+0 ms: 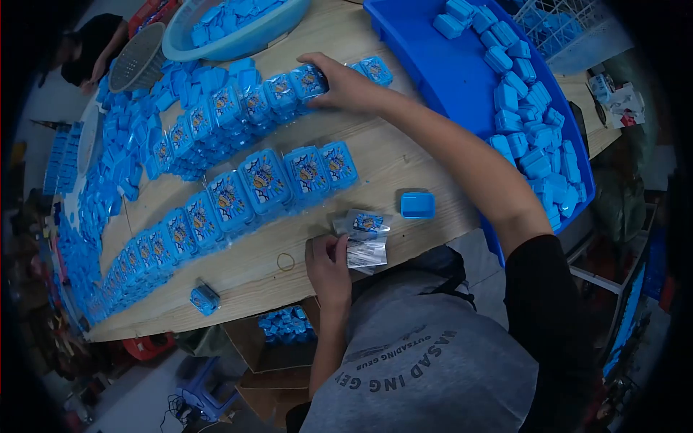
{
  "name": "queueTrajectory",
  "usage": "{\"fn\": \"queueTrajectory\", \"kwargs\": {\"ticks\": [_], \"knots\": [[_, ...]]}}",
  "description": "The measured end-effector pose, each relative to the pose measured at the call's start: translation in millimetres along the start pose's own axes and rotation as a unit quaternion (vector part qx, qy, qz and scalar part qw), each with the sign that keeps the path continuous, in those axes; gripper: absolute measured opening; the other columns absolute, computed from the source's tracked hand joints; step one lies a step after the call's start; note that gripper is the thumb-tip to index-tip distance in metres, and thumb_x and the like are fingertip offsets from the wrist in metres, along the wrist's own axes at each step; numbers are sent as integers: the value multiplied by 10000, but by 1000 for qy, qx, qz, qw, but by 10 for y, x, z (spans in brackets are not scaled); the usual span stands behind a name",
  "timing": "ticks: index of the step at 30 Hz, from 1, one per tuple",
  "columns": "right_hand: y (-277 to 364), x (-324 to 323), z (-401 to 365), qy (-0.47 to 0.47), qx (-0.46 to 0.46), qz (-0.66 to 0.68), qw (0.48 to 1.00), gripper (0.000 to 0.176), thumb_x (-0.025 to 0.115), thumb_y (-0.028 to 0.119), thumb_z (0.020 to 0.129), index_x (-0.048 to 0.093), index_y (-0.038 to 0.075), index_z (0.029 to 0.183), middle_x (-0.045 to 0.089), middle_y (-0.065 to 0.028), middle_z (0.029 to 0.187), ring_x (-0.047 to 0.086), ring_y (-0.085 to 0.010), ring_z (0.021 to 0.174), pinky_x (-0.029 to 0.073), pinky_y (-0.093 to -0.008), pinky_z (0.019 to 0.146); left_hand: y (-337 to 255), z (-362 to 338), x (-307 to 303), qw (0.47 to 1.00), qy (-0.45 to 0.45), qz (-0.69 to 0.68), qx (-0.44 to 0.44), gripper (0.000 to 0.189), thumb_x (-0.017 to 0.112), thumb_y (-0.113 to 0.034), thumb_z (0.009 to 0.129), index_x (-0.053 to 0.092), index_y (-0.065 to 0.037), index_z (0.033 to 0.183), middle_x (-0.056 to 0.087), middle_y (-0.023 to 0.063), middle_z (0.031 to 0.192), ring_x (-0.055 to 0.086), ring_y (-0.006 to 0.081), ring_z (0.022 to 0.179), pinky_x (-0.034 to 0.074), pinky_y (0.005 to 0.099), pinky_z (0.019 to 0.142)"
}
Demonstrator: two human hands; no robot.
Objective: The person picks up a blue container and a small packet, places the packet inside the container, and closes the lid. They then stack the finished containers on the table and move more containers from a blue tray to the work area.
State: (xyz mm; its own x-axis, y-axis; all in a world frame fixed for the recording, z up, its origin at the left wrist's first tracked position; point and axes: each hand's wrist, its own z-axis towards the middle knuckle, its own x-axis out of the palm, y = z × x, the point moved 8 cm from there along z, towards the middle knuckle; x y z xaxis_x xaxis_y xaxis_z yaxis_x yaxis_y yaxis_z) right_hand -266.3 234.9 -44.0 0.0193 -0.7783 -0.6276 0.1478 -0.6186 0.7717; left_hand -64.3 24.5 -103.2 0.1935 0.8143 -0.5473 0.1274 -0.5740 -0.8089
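Note:
My right hand (pixel 339 85) reaches to the back row of small blue boxes with cartoon-printed lids (pixel 225 105). Its thumb and fingers are closed around one lidded blue box (pixel 307 82) in that row. At the table's near edge, my left hand (pixel 329 264) has its fingers curled on the edge of a stack of shiny printed sticker sheets (pixel 368 249). An open blue box without a lid (pixel 418 206) stands to the right of the stack. Between my hands runs a second row of lidded boxes (pixel 231 198), stacked in clear wrapping.
A blue tray (pixel 447 68) at the right holds many small boxes. Loose blue lids (pixel 119 144) lie heaped at the left, near a light-blue basin (pixel 177 40) and a grey basket (pixel 137 58). A rubber band (pixel 286 262) and a single box (pixel 205 298) lie near the front edge. Another person (pixel 94 47) is at the far left.

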Motion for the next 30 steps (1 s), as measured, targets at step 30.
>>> {"fn": "queueTrajectory", "kwargs": {"ticks": [30], "knots": [[647, -1300, -1958, -41, 34, -69, 996, 534, 682, 196, 724, 443, 14, 1165, 535, -168, 1055, 560, -272, 917, 467, -366, 768, -625, -101, -151, 940, -108, 214, 241, 80, 604, -96, 792, 545, -47, 815, 515, 94, 803, 461, 279, 770, 336, 389, 702]]}}
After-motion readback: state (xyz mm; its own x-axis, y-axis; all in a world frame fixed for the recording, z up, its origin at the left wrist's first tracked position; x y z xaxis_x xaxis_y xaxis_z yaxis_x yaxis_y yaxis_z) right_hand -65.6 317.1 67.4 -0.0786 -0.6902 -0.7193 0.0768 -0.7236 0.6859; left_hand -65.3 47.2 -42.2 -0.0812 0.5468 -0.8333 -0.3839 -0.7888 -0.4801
